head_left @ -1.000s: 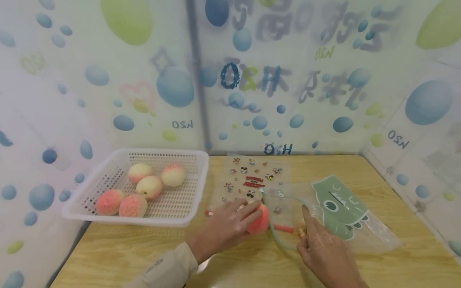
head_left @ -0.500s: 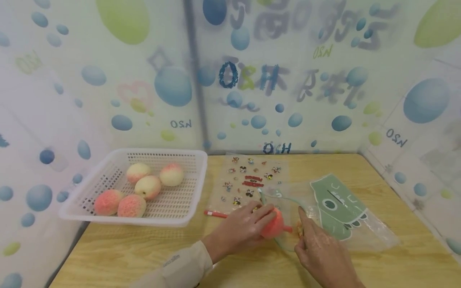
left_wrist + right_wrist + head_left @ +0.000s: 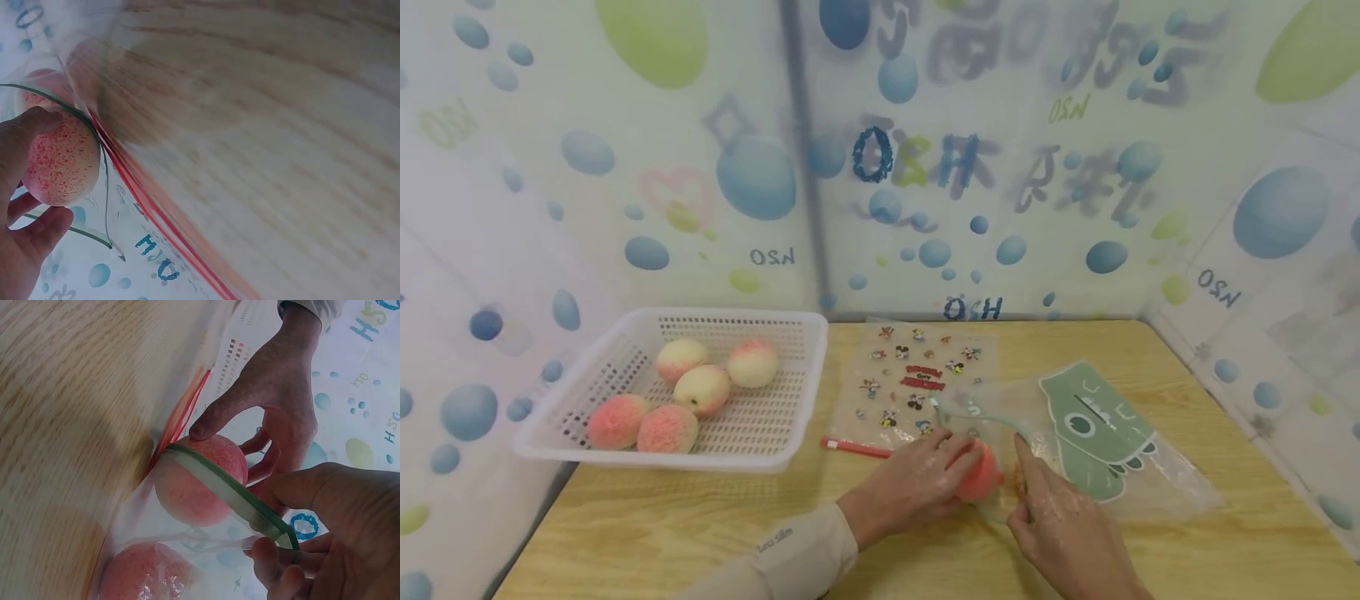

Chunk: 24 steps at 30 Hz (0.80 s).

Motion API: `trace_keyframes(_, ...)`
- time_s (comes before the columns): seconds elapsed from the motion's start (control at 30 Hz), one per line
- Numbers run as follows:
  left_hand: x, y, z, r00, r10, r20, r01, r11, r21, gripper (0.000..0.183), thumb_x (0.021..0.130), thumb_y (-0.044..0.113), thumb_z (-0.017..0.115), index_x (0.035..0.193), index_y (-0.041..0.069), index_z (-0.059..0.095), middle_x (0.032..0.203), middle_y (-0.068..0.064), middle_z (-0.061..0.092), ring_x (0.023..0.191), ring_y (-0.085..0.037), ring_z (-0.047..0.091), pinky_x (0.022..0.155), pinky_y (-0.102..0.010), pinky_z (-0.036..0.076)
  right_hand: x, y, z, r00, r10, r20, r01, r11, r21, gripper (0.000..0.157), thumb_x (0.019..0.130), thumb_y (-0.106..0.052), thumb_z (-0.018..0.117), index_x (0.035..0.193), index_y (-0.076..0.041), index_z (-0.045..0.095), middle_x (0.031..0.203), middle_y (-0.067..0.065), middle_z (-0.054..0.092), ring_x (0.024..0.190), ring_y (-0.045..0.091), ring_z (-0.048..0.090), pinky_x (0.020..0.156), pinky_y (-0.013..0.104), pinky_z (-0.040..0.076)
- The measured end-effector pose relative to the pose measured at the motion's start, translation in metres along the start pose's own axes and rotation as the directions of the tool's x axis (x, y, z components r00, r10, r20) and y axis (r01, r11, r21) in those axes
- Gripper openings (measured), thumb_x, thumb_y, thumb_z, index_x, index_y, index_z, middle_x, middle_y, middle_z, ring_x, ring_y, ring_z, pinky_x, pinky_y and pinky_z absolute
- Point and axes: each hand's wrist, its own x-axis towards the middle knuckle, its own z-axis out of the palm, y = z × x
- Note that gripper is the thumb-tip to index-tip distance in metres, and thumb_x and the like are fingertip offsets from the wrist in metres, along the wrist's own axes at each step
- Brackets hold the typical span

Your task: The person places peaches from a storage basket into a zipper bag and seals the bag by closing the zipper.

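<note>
My left hand (image 3: 917,483) holds a pink peach (image 3: 979,477) at the mouth of a clear zip bag with a green dinosaur print (image 3: 1093,446). In the right wrist view, the bag's green zip strip (image 3: 234,489) crosses the peach, which sits partly within the mouth. My right hand (image 3: 1067,525) pinches the edge of that mouth, keeping it spread. Another peach (image 3: 144,575) lies deeper inside the bag, under clear film. From the left wrist view, fingers and thumb curl about the held peach (image 3: 65,162); part of the other peach shows behind it.
A white plastic basket (image 3: 808,392) with several peaches (image 3: 702,390) stands at the left. Behind the left hand, a clear bag with cartoon figures (image 3: 891,375) and a red zip strip (image 3: 856,447) lies flat on the wooden table (image 3: 647,533). Patterned curtain walls surround the table.
My left hand has moved right with the peach, bringing it from beside the green zip strip into the bag's mouth. My right hand has stayed at the bag's edge.
</note>
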Motion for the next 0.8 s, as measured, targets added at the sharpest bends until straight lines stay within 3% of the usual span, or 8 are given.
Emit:
trace_keyframes(0.2,0.001,0.004,0.001,1.000,-0.007,0.011,0.007,1.000,0.023,0.053,0.088,0.036,0.079,0.130,0.011,0.060,0.141,-0.009,0.056,0.121,-0.020,0.057,0.101,-0.029,0.048,0.001,-0.002,0.000,1.000,0.010,0.020,-0.010,1.000,-0.002,0.078,0.071,-0.008,0.075,0.143,0.003,0.048,0.086,-0.001,0.061,0.064,0.010,0.051,0.050,0.034,0.047)
trace_keyframes(0.3,0.000,0.004,-0.002,1.000,-0.023,0.008,0.023,0.998,0.062,0.038,0.092,0.032,0.074,0.124,0.015,0.063,0.139,-0.007,0.056,0.121,-0.021,0.057,0.099,-0.032,0.049,0.001,-0.002,0.000,1.000,0.007,0.013,-0.007,1.000,-0.003,0.078,0.071,-0.008,0.075,0.142,0.003,0.048,0.085,-0.002,0.060,0.064,0.010,0.050,0.050,0.035,0.047)
trace_keyframes(0.43,-0.003,0.001,-0.009,0.997,-0.071,-0.023,0.073,0.988,0.137,0.015,0.097,0.027,0.065,0.110,0.020,0.067,0.117,-0.001,0.064,0.107,-0.018,0.061,0.091,-0.036,0.049,0.000,0.001,0.002,0.998,-0.033,-0.046,0.033,0.999,0.003,0.078,0.069,-0.007,0.074,0.142,0.003,0.048,0.088,0.002,0.064,0.064,0.012,0.051,0.049,0.036,0.047)
trace_keyframes(0.57,-0.007,0.000,-0.010,0.998,-0.069,0.013,0.065,0.979,0.193,0.013,0.097,0.032,0.062,0.103,0.022,0.068,0.101,0.006,0.067,0.093,-0.015,0.063,0.088,-0.036,0.046,-0.001,0.003,0.004,0.993,-0.068,-0.095,0.068,0.998,0.004,0.079,0.066,-0.006,0.073,0.141,0.002,0.049,0.089,0.006,0.066,0.063,0.012,0.051,0.048,0.036,0.046)
trace_keyframes(0.67,-0.009,0.002,-0.006,0.996,-0.054,0.072,0.040,0.981,0.192,0.016,0.097,0.032,0.062,0.107,0.021,0.069,0.106,0.006,0.070,0.095,-0.014,0.065,0.090,-0.036,0.047,-0.001,0.003,0.004,0.993,-0.071,-0.099,0.072,0.997,0.004,0.079,0.065,-0.006,0.073,0.141,0.003,0.049,0.087,0.004,0.065,0.062,0.011,0.050,0.047,0.035,0.045)
trace_keyframes(0.8,-0.011,0.006,0.000,0.988,-0.048,0.144,0.026,0.988,0.153,0.028,0.099,0.032,0.062,0.123,0.019,0.067,0.128,0.003,0.067,0.113,-0.016,0.063,0.099,-0.040,0.047,-0.003,0.002,0.005,0.992,-0.075,-0.099,0.075,0.997,0.002,0.079,0.066,-0.005,0.072,0.141,0.003,0.049,0.088,0.005,0.066,0.064,0.013,0.052,0.048,0.036,0.046)
